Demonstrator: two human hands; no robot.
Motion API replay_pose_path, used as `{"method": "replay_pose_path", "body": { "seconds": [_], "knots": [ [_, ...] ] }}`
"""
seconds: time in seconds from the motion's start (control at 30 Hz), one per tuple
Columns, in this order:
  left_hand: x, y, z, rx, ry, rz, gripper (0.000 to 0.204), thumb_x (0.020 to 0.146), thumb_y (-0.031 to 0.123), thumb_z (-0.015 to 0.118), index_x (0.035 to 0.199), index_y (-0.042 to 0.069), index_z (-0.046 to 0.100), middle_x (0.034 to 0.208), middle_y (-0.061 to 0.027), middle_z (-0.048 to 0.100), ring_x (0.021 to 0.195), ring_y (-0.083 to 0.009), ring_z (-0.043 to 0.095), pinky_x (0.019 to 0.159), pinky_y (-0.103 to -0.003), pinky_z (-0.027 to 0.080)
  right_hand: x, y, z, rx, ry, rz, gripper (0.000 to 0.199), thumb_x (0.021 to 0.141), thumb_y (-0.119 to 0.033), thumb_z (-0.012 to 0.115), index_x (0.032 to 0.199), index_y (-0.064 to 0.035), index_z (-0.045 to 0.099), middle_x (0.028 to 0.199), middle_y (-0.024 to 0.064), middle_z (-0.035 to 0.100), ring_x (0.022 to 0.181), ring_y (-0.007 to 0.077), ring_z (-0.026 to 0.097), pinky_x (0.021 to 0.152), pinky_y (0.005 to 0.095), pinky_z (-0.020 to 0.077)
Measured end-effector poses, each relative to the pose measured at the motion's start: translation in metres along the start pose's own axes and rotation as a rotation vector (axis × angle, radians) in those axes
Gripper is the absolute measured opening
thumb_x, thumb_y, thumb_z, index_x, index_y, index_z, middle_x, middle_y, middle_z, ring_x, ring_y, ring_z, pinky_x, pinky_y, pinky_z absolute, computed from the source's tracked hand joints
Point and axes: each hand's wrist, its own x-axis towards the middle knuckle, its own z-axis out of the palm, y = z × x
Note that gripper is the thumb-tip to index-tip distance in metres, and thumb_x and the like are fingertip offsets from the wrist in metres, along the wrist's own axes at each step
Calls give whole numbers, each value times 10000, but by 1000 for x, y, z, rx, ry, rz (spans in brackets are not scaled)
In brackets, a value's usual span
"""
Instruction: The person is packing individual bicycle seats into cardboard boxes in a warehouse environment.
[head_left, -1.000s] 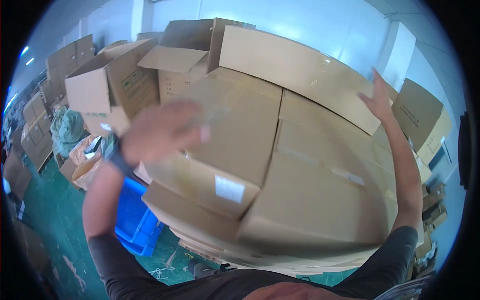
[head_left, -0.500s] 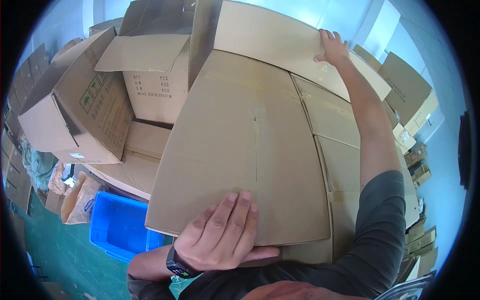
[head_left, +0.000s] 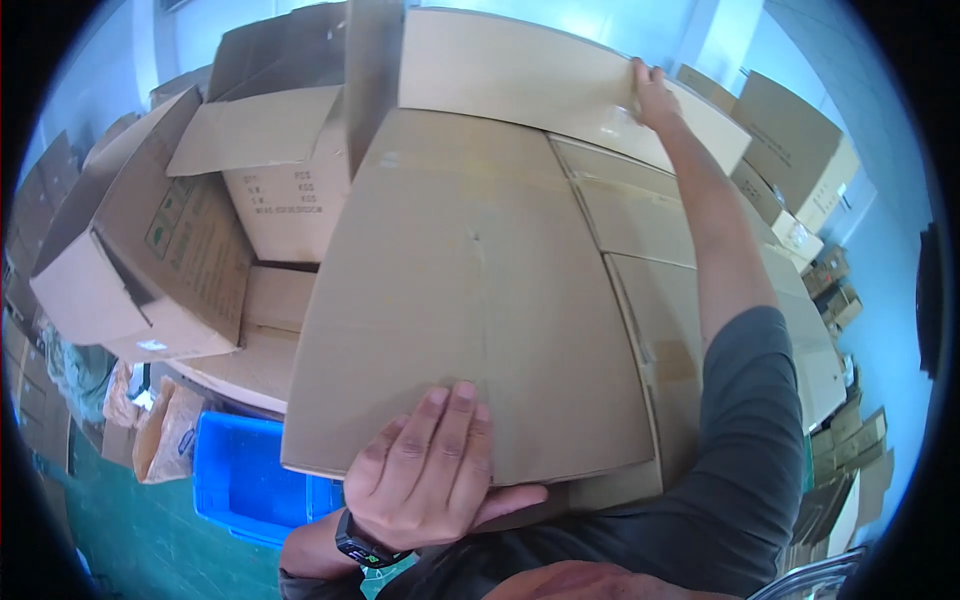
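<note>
Carton [head_left: 470, 290] under left hand [head_left: 425, 465]

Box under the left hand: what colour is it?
The box is brown, seen best in the head view.

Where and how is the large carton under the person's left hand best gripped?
Probably grip the large carton by its near edge, from the person's side: that edge faces the person, beneath the left hand, while the far edge meets the long pale box and other cartons crowd its right. Its flat top shows no handle.
</note>
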Motion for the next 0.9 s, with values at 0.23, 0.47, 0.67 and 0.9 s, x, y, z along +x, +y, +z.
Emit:
{"method": "replay_pose_path", "body": {
  "seconds": [0.23,0.47,0.67,0.9],
  "knots": [
    [5,3,6,68,71,-41,755,986,752,485,1028,61,786,1049,-87,804,941,-233,758,771,-321,477,11,12,3,79,44,-25,908,882,-10,691,1609,-249,202,1507,267,404,1124,514,680,956,568,594],
    [2,6,13,58,170,4,691,977,718,537,1004,76,791,1026,-73,798,923,-215,754,721,-308,463,9,-12,-54,-171,-361,-49,977,830,-310,812,1627,-101,286,1566,248,455,1157,408,691,946,522,590],
    [5,23,4,23,118,-7,653,970,685,567,1080,73,766,1101,-96,776,967,-267,739,785,-384,489,-211,-33,-297,309,-286,-619,684,963,-406,715,1562,-166,488,1320,160,679,994,316,675,908,442,551],
    [-25,102,-30,137,172,-447,382,986,308,694,1239,22,678,1307,-166,676,1240,-382,619,1147,-558,377,-506,160,-380,565,-492,-955,732,789,-412,857,1362,-4,655,1240,179,724,978,371,728,840,459,598]
  ]
}}
